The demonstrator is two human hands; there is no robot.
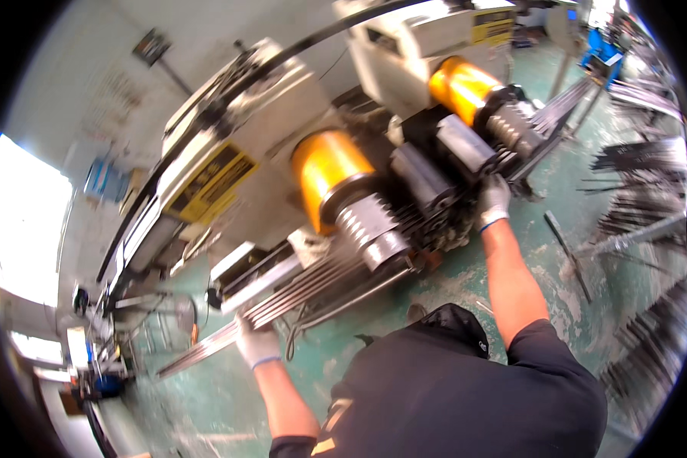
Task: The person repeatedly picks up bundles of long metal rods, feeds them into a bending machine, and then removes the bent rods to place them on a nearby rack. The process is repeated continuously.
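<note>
My left hand (256, 343), in a white glove with a blue cuff, is closed around a bundle of long thin metal bars (286, 300). The bars run slantwise through the front of a machine, under a ribbed metal cylinder (372, 229) with an orange-yellow cylinder (330, 169) behind it. My right hand (494, 200), gloved the same way, reaches to the machine's front edge, below a dark grey roller (466, 143). Blur and the machine parts hide its fingers, so its grip does not show.
Another orange cylinder (466, 82) stands farther right on the machine. Stacks of metal bars (641, 183) lie along the right side. A single bar (569, 256) rests on the green floor (542, 221). A curved black bar (282, 57) crosses above the machine.
</note>
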